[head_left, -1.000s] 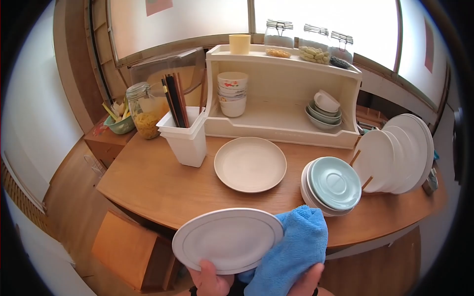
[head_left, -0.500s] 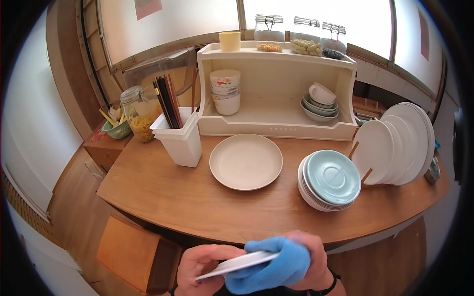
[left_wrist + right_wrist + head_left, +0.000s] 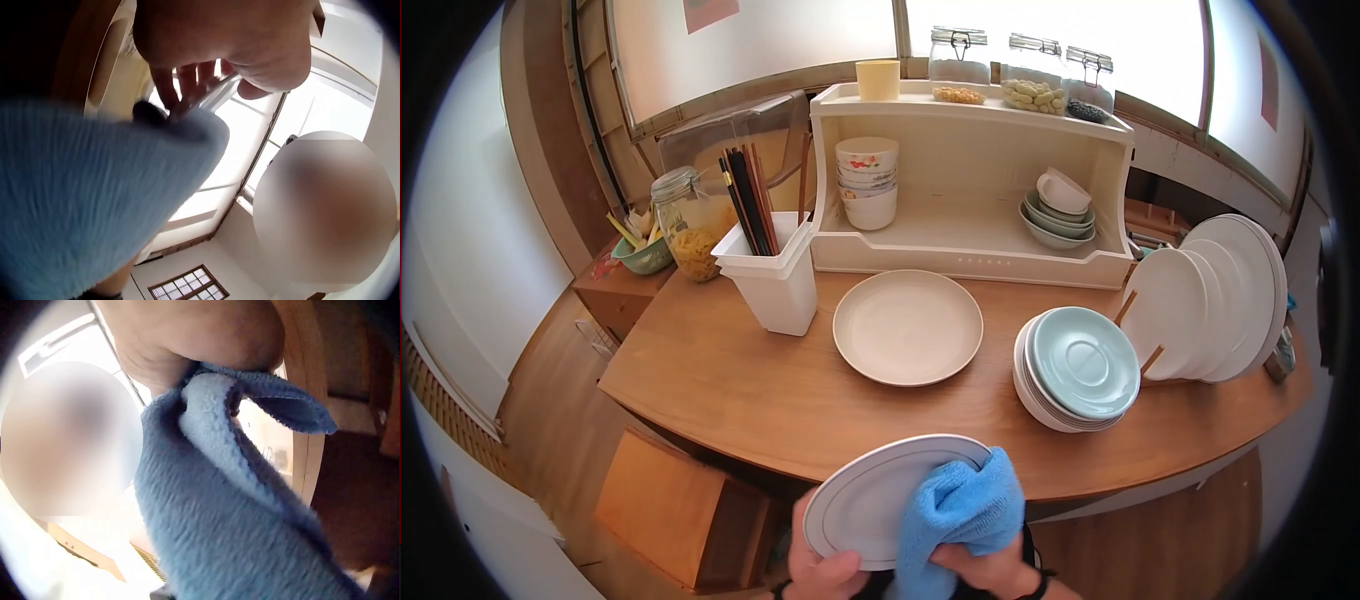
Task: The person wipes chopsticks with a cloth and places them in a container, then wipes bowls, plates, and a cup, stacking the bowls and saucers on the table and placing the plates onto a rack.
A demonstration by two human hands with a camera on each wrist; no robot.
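Note:
In the head view my left hand [image 3: 825,565] grips the lower left rim of a white plate [image 3: 865,500] tilted up before the table's front edge, thumb on its face. My right hand [image 3: 990,570] holds a bunched blue cloth [image 3: 960,510], which lies against the plate's right part and hides it. The left wrist view has the left hand [image 3: 225,44] with fingers around the plate's edge, the cloth [image 3: 106,194] hanging in front. In the right wrist view the right hand [image 3: 194,337] pinches the folded cloth [image 3: 231,506].
On the table [image 3: 730,400] stand a beige plate [image 3: 908,327], stacked dishes topped by a pale green saucer [image 3: 1086,362], upright white plates [image 3: 1165,312] at the right, and a white holder [image 3: 775,290] with chopsticks. Behind is a cream shelf [image 3: 970,262] with bowls. A wooden stool [image 3: 660,505] stands lower left.
The plate was face-up to view, then turned nearly edge-on with the cloth round its rim, and now shows its face again. The right hand and cloth have moved left onto it.

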